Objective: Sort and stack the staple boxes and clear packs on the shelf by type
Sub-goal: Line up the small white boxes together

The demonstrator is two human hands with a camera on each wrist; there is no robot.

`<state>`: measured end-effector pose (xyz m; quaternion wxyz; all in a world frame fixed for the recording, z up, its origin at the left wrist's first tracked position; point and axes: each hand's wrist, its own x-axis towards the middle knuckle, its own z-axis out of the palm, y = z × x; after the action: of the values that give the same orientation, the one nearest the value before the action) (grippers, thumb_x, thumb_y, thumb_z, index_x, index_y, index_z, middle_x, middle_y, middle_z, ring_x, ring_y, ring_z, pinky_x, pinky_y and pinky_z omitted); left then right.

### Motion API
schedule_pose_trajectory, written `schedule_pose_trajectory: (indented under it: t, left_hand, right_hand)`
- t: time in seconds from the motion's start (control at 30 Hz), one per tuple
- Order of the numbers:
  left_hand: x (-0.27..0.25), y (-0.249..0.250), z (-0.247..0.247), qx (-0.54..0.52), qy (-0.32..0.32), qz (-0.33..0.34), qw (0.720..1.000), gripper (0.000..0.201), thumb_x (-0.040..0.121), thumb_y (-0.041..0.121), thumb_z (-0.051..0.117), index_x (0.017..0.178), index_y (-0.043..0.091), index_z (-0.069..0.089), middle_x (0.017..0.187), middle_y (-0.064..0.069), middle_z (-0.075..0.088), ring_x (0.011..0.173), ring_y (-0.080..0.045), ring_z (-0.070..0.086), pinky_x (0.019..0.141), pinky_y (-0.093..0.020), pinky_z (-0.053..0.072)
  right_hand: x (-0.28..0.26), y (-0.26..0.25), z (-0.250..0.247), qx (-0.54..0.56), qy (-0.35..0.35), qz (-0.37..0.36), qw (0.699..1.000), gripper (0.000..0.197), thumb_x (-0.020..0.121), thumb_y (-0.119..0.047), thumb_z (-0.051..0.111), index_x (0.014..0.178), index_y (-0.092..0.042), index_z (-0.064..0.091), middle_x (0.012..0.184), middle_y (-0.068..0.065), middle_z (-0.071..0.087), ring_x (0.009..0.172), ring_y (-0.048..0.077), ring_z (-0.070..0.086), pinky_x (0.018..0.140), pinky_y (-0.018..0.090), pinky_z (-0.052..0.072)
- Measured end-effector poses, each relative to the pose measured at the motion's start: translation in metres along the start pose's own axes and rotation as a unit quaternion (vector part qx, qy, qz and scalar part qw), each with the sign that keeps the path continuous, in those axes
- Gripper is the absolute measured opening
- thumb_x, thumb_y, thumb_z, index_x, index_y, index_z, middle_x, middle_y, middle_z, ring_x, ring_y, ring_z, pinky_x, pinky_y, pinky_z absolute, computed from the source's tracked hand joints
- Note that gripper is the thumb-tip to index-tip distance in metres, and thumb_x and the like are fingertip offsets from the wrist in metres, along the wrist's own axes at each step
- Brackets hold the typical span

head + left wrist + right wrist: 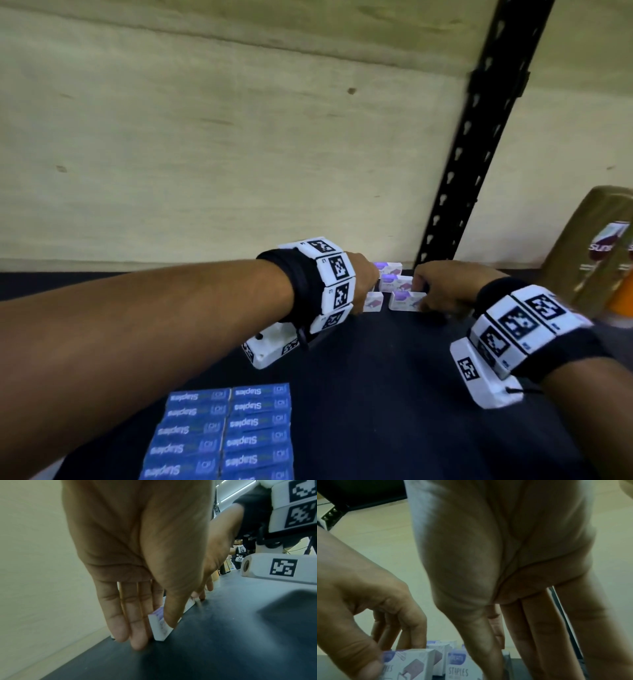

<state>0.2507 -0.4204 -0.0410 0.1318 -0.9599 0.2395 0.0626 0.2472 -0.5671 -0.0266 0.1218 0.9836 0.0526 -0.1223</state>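
Several small white staple boxes (400, 282) with purple print stand in a cluster at the back of the dark shelf (376, 394). My left hand (368, 298) reaches across and pinches the leftmost white box (159, 627) between thumb and fingers. My right hand (423, 294) holds the front right white box (406, 302), with its thumb laid over the box marked STAPLES (458, 669) and its fingers down behind. Flat blue staple boxes (222, 431) lie in two neat columns at the near left. I see no clear packs.
A wooden back wall (205, 154) rises right behind the white boxes. A black slotted shelf upright (479, 137) leans across the right. A brown package (596, 246) and something orange (620, 301) stand at the far right edge.
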Motion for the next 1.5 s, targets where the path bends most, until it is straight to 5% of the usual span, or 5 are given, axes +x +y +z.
schedule_pose_trajectory:
  t: [0.13,0.3,0.5,0.7,1.5]
  left_hand:
    - [0.001,-0.005,0.002,-0.023,0.027,0.02,0.999,0.037,0.095,0.019,0.057,0.063,0.017,0.037,0.065,0.004,0.036,0.048,-0.007,0.038,0.03,-0.01,0.032]
    - [-0.016,0.002,-0.006,-0.032,-0.006,0.025,0.999,0.018,0.09,0.026,0.064,0.078,0.017,0.054,0.079,0.003,0.051,0.077,-0.014,0.049,0.034,-0.013,0.032]
    - [-0.054,0.022,-0.013,-0.05,-0.033,0.083,0.995,0.029,0.092,0.026,0.064,0.107,0.001,0.067,0.091,-0.002,0.055,0.052,-0.008,0.04,0.039,0.002,0.03]
    - [-0.09,0.05,-0.002,-0.068,-0.008,0.042,0.997,0.038,0.093,0.022,0.063,0.064,0.024,0.038,0.062,0.006,0.046,0.064,-0.006,0.049,0.045,-0.011,0.031]
    - [-0.121,0.086,-0.001,-0.005,-0.053,0.033,0.998,0.034,0.094,0.033,0.057,0.069,0.012,0.048,0.067,0.0,0.048,0.07,-0.02,0.051,0.048,-0.021,0.034]
  right_hand:
    - [0.002,-0.001,0.001,-0.013,-0.006,-0.003,1.0,0.027,0.096,-0.019,0.053,0.119,-0.009,0.062,0.116,0.008,0.067,0.092,0.023,0.066,0.049,0.019,0.04]
    - [-0.012,-0.004,0.0,-0.009,-0.021,-0.008,1.0,0.027,0.094,-0.023,0.056,0.115,-0.008,0.064,0.112,0.007,0.069,0.079,0.018,0.058,0.047,0.018,0.041]
    - [-0.052,-0.006,0.007,0.046,-0.05,-0.038,0.997,0.023,0.094,-0.016,0.059,0.111,-0.002,0.067,0.087,0.004,0.065,0.08,0.017,0.058,0.035,0.011,0.039]
    - [-0.101,-0.008,0.019,0.071,-0.048,-0.036,0.996,0.025,0.093,-0.02,0.061,0.113,-0.006,0.065,0.096,0.005,0.066,0.059,0.01,0.054,0.038,0.012,0.041]
    - [-0.137,0.007,0.043,0.118,-0.041,-0.068,0.99,0.017,0.088,-0.03,0.071,0.101,-0.031,0.06,0.095,-0.008,0.064,0.084,0.011,0.061,0.07,0.025,0.049]
